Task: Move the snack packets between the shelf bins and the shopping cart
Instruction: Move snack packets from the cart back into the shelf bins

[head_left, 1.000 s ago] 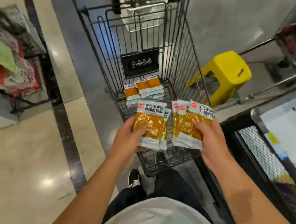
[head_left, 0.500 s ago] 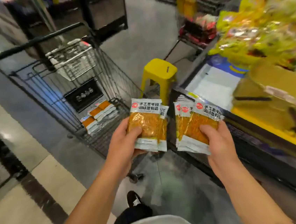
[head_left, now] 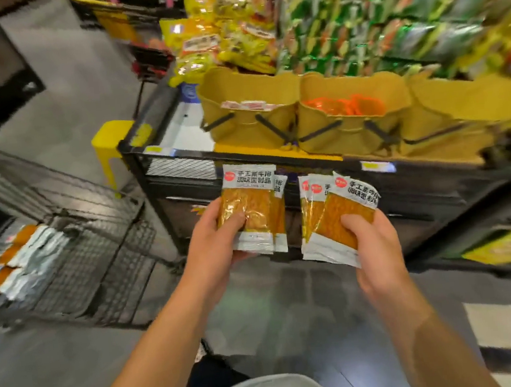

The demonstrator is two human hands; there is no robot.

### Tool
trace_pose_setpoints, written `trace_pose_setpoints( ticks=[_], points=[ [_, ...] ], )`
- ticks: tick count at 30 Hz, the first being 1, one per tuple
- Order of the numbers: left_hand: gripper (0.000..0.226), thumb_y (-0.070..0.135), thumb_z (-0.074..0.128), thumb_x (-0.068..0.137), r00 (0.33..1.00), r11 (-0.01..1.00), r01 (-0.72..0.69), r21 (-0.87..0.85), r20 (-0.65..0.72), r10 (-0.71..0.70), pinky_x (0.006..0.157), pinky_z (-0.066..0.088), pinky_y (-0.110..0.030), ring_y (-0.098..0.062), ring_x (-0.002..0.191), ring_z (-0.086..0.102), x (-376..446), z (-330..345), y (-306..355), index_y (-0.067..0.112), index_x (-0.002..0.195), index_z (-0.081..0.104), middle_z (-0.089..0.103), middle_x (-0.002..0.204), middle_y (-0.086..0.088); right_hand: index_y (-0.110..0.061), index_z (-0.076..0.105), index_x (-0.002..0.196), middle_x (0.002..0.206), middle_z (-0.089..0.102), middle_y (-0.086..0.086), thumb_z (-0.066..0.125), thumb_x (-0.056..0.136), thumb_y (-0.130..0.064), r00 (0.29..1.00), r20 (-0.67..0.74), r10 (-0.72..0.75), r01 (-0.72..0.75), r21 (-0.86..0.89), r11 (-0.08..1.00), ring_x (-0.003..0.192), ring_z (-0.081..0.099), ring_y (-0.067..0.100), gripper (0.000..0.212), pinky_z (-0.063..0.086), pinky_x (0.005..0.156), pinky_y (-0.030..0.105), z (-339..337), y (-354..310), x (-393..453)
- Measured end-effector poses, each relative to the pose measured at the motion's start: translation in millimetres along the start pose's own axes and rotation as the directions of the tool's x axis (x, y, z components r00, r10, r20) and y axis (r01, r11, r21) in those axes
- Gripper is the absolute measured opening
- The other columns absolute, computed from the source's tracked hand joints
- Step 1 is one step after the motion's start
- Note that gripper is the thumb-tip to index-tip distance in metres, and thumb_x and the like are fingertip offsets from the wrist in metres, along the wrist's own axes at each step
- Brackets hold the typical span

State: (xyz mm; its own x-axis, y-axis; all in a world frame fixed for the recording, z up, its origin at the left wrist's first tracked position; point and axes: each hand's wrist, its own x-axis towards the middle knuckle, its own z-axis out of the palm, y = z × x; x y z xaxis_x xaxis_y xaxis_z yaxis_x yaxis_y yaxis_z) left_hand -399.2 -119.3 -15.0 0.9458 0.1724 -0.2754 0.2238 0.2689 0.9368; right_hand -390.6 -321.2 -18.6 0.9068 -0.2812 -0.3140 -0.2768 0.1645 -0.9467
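Turning from shopping cart (head_left: 64, 245) toward shelf bins (head_left: 251, 105); left hand (head_left: 212, 245), right hand (head_left: 376, 243) each gripping snack packets (head_left: 250, 212). We're keeping stacks squared before lowering in.

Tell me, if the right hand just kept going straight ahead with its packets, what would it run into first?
Probably the dark front edge of the shelf, right above the packets that the right hand holds. Just past that edge stand the yellow bins. Depth is hard to judge from this one view.
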Motion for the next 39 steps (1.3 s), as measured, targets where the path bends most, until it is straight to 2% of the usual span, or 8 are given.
trace_pose_setpoints(
  ticks=[4,12,14,20,26,30,34,39],
  points=[
    [0.028,0.010,0.051,0.100,0.993,0.999,0.020,0.025,0.115,-0.022,0.057,0.056,-0.029,-0.015,0.082,0.072,1,56,-5,0.026,0.120,0.063,0.074,0.105,-0.004,-0.021,0.067,0.106,0.094,0.076,0.000,0.060,0.092,-0.008,0.993,-0.113,-0.024,0.028,0.031,0.999,0.096,0.072,0.027,0.020,0.058,0.091,0.048,-54,-14,3],
    [0.028,0.012,0.049,0.101,0.964,0.997,0.054,0.059,0.255,-0.068,0.069,0.060,-0.039,-0.019,0.089,0.073,36,151,-14,0.031,0.116,0.063,0.075,0.105,-0.001,-0.022,0.067,0.103,0.095,0.075,0.004,0.068,0.078,-0.021,0.954,-0.299,-0.016,0.046,0.092,0.995,0.099,0.070,0.035,0.025,0.056,0.092,0.057,-121,-32,39],
    [0.027,0.011,0.049,0.101,0.956,0.997,0.054,0.057,0.285,-0.068,0.063,0.059,-0.035,-0.017,0.085,0.073,52,173,-15,0.031,0.114,0.064,0.075,0.100,0.001,-0.024,0.067,0.103,0.098,0.075,0.005,0.067,0.076,-0.023,0.948,-0.319,-0.020,0.049,0.084,0.995,0.097,0.071,0.033,0.027,0.055,0.091,0.059,-131,-35,57],
    [0.026,0.011,0.049,0.101,0.933,0.996,0.062,0.064,0.351,-0.081,0.059,0.058,-0.032,-0.013,0.081,0.072,113,236,-14,0.029,0.114,0.064,0.075,0.097,0.004,-0.023,0.065,0.104,0.093,0.076,-0.002,0.062,0.091,-0.010,0.932,-0.363,-0.016,0.057,0.104,0.993,0.090,0.073,0.021,0.019,0.060,0.078,0.041,-147,-51,128],
    [0.029,0.012,0.049,0.101,0.923,0.994,0.060,0.091,0.374,-0.090,0.064,0.058,-0.036,-0.018,0.086,0.072,178,285,0,0.028,0.120,0.063,0.074,0.106,-0.001,-0.023,0.065,0.100,0.078,0.074,-0.012,0.061,0.092,-0.009,0.908,-0.418,-0.016,0.068,0.111,0.992,0.072,0.071,0.007,0.016,0.054,0.063,0.026,-160,-77,200],
    [0.029,0.013,0.049,0.102,0.920,0.992,0.065,0.111,0.379,-0.103,0.073,0.059,-0.043,-0.020,0.087,0.072,208,311,9,0.029,0.122,0.061,0.074,0.106,-0.001,-0.024,0.065,0.104,0.084,0.076,-0.011,0.061,0.093,-0.008,0.898,-0.439,-0.013,0.081,0.137,0.987,0.078,0.073,0.008,0.020,0.057,0.063,0.025,-170,-92,233],
    [0.028,0.011,0.048,0.102,0.925,0.994,0.059,0.095,0.368,-0.090,0.058,0.057,-0.033,-0.013,0.077,0.070,231,338,11,0.029,0.117,0.062,0.074,0.091,0.005,-0.023,0.065,0.108,0.089,0.075,-0.008,0.062,0.092,-0.008,0.880,-0.473,-0.050,0.119,0.118,0.986,0.082,0.073,0.011,0.022,0.056,0.062,0.025,-191,-115,271],
    [0.030,0.010,0.049,0.101,0.940,0.996,0.069,0.049,0.332,-0.082,0.054,0.055,-0.032,-0.016,0.076,0.069,257,377,7,0.024,0.124,0.061,0.073,0.096,0.000,-0.021,0.061,0.107,0.095,0.071,-0.003,0.061,0.092,-0.006,0.866,-0.476,-0.150,0.213,0.081,0.974,0.085,0.071,0.011,0.022,0.056,0.067,0.027,-234,-157,334]
  ],
)
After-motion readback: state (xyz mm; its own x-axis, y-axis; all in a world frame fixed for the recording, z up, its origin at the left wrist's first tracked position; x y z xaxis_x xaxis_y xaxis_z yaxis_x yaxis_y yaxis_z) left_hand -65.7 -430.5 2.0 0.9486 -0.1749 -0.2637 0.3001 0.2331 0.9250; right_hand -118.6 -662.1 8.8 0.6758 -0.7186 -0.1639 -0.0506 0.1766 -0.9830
